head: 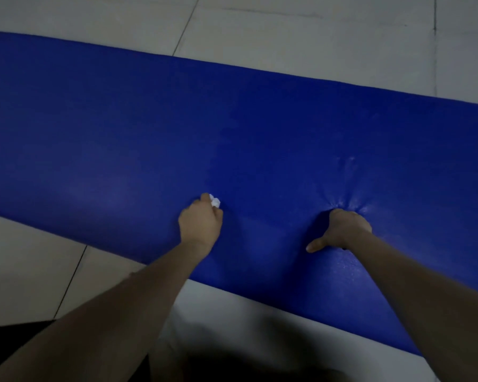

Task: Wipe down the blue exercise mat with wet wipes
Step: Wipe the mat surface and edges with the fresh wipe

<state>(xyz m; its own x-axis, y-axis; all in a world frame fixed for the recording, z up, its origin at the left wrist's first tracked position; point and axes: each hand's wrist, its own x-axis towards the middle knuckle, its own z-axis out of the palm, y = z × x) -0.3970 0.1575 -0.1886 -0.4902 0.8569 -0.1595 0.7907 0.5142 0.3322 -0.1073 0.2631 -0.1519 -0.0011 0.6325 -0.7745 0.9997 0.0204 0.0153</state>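
Observation:
The blue exercise mat (127,128) lies flat on the floor and runs from the upper left to the lower right. My left hand (200,223) holds a small crumpled white wet wipe (215,201) in its fingertips against the mat near its front edge. My right hand (342,230) presses knuckles-down into the mat to the right, its fingers curled under and its thumb stretched out to the left. The mat dimples and creases around that hand. Faint pale streaks show on the mat beyond and beside the right hand.
Pale floor tiles (287,28) with dark grout lines surround the mat on all sides. A dark shadow and dark clothing (9,346) fill the bottom edge of the view, close to my body.

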